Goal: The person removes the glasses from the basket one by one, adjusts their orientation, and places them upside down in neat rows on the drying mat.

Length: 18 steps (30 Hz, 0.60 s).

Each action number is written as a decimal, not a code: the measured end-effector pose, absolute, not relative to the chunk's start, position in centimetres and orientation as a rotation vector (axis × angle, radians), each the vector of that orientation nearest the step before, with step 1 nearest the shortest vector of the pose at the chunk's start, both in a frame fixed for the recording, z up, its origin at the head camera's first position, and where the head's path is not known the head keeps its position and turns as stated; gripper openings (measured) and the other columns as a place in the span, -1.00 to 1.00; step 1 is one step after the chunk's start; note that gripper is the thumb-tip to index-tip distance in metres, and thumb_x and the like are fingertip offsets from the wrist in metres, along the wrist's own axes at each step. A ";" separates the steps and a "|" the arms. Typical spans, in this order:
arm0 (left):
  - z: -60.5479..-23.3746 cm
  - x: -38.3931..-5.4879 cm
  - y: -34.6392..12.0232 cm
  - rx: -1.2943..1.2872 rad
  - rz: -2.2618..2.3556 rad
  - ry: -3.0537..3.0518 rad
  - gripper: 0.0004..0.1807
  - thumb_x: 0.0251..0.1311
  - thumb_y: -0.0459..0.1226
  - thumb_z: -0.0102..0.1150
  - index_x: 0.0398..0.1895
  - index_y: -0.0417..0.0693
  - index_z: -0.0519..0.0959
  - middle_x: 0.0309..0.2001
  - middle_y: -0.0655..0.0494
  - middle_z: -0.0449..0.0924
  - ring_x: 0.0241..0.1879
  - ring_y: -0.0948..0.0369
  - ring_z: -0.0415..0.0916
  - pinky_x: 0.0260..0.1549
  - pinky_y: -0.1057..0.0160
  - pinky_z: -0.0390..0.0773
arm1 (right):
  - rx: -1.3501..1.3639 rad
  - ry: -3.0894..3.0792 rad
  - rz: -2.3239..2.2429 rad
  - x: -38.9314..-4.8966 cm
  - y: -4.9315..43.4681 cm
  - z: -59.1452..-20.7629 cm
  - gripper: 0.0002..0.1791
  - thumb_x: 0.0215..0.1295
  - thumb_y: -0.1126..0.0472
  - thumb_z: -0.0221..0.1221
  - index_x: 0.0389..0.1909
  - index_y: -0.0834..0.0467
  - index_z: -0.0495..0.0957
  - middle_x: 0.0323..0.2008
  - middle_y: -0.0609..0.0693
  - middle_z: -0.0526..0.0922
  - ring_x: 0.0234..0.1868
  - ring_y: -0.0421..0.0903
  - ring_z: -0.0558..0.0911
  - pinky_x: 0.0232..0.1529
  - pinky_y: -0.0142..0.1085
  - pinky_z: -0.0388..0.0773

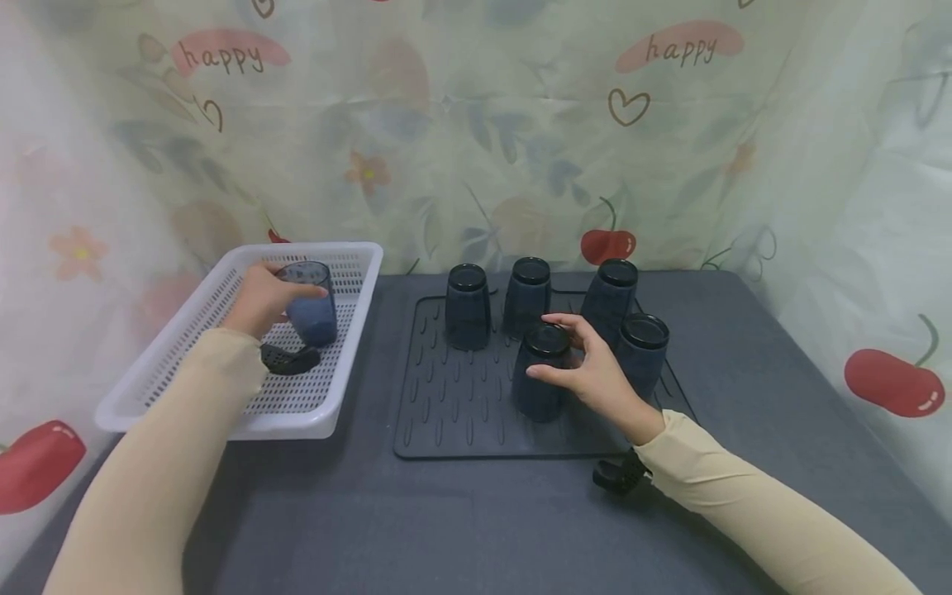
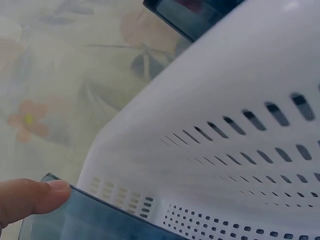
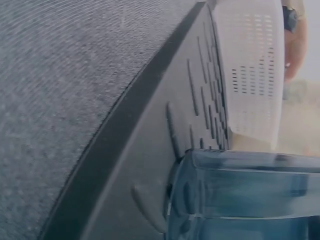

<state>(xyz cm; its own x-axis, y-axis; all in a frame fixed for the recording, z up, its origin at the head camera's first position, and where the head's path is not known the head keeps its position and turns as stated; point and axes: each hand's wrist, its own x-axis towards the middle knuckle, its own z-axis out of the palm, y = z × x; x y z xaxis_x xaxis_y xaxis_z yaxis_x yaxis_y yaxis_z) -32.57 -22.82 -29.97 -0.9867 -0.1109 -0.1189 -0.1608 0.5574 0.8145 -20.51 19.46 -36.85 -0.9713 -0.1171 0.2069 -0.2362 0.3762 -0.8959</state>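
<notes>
My left hand [image 1: 262, 299] grips a blue glass [image 1: 316, 314] by its upper part, inside the white plastic basket [image 1: 338, 397] on the left. In the left wrist view, one digit rests on the rim of that glass [image 2: 100, 217]. My right hand [image 1: 595, 372] has thumb and fingers around the upper end of a dark blue glass [image 1: 534, 388], which stands upside down on the black drying mat [image 1: 454, 430]. The right wrist view shows the lower end of this glass [image 3: 240, 195] at the mat's surface; the right fingers are out of that view.
Several more upside-down glasses stand on the mat: one at the back left [image 1: 468, 310], one at the back middle [image 1: 527, 302], and two on the right, one behind [image 1: 610, 297] the other [image 1: 641, 359]. A patterned curtain [image 1: 461, 124] hangs behind the grey tabletop [image 1: 372, 529].
</notes>
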 end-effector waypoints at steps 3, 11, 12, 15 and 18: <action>-29.7 -32.4 -22.8 -0.243 1.455 2.716 0.13 0.05 -0.09 0.41 0.49 -0.35 -0.12 0.47 -0.32 -0.09 0.40 -0.19 0.10 0.15 -0.17 0.44 | 0.331 -2.514 1.677 -20.5 19.4 -36.6 -0.21 0.04 0.10 0.45 0.30 -0.05 0.30 0.35 0.01 0.25 0.34 0.06 0.32 0.37 0.17 0.17; -29.0 -31.5 -23.0 -0.245 1.581 2.657 0.22 0.06 -0.06 0.41 0.51 -0.29 -0.28 0.50 -0.28 -0.20 0.40 -0.14 0.09 0.21 -0.17 0.38 | 0.328 -2.526 1.692 -20.4 19.3 -36.2 -0.17 0.05 0.13 0.44 0.33 0.04 0.26 0.35 0.05 0.24 0.32 0.08 0.31 0.38 0.21 0.10; -28.9 -31.4 -23.0 -0.240 1.591 2.653 0.22 0.06 -0.06 0.41 0.51 -0.28 -0.29 0.49 -0.28 -0.19 0.39 -0.13 0.11 0.21 -0.16 0.38 | 0.329 -2.524 1.699 -20.4 19.3 -36.2 -0.17 0.04 0.14 0.45 0.34 0.05 0.26 0.34 0.06 0.24 0.32 0.08 0.31 0.39 0.21 0.09; -28.5 -31.0 -22.9 -0.243 1.609 2.648 0.21 0.06 -0.06 0.41 0.51 -0.26 -0.28 0.49 -0.27 -0.16 0.37 -0.12 0.15 0.21 -0.14 0.38 | 0.341 -2.515 1.716 -20.4 19.4 -36.0 -0.16 0.04 0.15 0.45 0.34 0.02 0.25 0.33 0.03 0.27 0.34 0.06 0.30 0.39 0.22 0.07; -28.2 -30.7 -22.9 -0.250 1.621 2.650 0.19 0.07 -0.07 0.40 0.51 -0.26 -0.25 0.48 -0.26 -0.13 0.39 -0.11 0.13 0.21 -0.14 0.39 | 0.369 -2.497 1.724 -20.5 19.4 -35.9 -0.15 0.05 0.16 0.44 0.36 0.04 0.23 0.34 0.02 0.30 0.37 0.05 0.28 0.38 0.26 0.04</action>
<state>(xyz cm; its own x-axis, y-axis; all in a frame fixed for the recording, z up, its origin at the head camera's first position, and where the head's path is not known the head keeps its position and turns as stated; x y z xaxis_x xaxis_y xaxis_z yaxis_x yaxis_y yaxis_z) -30.66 -22.85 -28.18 -0.9868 -0.1235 -0.1045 -0.1492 0.4460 0.8825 -20.53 19.44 -35.90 -0.9672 -0.1493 0.2053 -0.2449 0.3359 -0.9095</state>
